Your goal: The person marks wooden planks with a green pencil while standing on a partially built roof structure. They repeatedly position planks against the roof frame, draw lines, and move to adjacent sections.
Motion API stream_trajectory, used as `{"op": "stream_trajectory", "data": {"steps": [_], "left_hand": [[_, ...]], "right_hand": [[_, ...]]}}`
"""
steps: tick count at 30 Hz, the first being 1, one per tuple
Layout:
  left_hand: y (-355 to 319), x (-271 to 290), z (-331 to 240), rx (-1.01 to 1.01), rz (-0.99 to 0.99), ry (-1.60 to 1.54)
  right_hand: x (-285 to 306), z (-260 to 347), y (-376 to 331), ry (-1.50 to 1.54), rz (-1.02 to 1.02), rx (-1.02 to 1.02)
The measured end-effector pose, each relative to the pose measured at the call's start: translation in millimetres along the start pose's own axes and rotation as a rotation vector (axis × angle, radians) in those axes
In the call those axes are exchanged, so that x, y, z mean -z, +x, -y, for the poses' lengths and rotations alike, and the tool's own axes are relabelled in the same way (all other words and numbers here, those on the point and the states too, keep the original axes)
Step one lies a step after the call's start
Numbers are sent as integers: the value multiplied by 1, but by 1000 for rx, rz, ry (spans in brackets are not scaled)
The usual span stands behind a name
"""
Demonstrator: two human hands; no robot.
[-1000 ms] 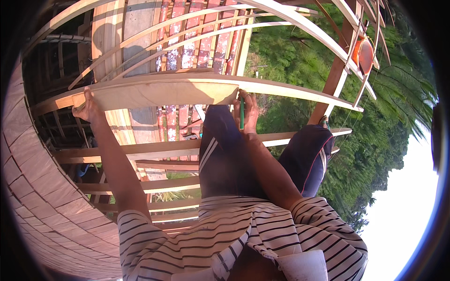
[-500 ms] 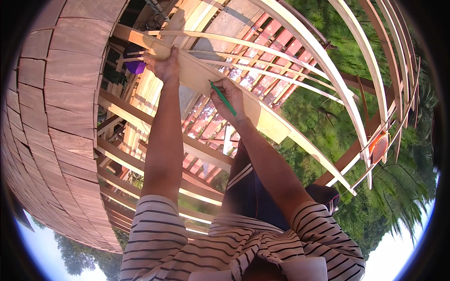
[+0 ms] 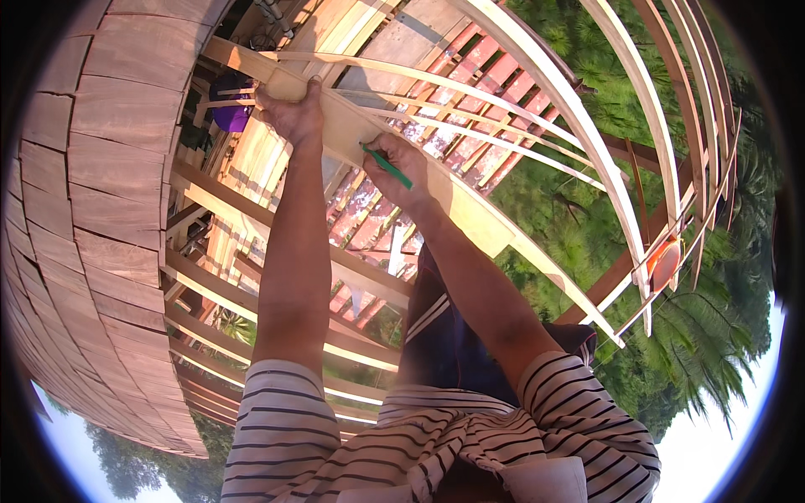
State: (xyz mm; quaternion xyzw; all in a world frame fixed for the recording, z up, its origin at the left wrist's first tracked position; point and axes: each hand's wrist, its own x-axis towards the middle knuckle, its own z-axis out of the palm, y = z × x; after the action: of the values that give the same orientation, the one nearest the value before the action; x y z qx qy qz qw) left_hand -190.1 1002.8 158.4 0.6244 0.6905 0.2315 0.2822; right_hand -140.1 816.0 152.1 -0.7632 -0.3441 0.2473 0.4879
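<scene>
A pale, flat wooden board (image 3: 465, 208) lies slantwise across the roof beams, from upper left to lower right. My left hand (image 3: 295, 116) grips its upper-left part, thumb along the top and fingers at the edge. Pinched in my right hand (image 3: 404, 172) is a green pencil (image 3: 389, 167), its tip at the board's face a little right of my left hand. The fingers of my right hand rest against the board.
Wooden shingles (image 3: 117, 218) cover the roof at left. Beams (image 3: 214, 285) with open gaps run beneath my arms. Curved rafters (image 3: 579, 109) arch at right, near an orange object (image 3: 666, 265). Red slatted roofing (image 3: 478, 75) lies below, and a purple object (image 3: 231, 117) sits by my left hand.
My right hand and the pencil have shifted slightly left along the board, closer to my left hand. My left hand keeps its grip. The whole view has shifted slightly.
</scene>
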Motion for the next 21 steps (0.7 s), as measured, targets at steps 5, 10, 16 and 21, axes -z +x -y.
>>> {"op": "stream_trajectory", "data": {"steps": [5, 10, 16, 21], "left_hand": [[1, -7, 1, -43, 4, 24], [2, -5, 8, 11, -57, 20], [-4, 39, 16, -101, -169, -109], [-80, 139, -38, -289, -169, -600]], "right_hand": [[9, 7, -1, 265, -42, -261], [100, 58, -69, 403, 85, -373], [305, 77, -243, -92, 48, -228], [468, 66, -391, -346, -478, -459]]}}
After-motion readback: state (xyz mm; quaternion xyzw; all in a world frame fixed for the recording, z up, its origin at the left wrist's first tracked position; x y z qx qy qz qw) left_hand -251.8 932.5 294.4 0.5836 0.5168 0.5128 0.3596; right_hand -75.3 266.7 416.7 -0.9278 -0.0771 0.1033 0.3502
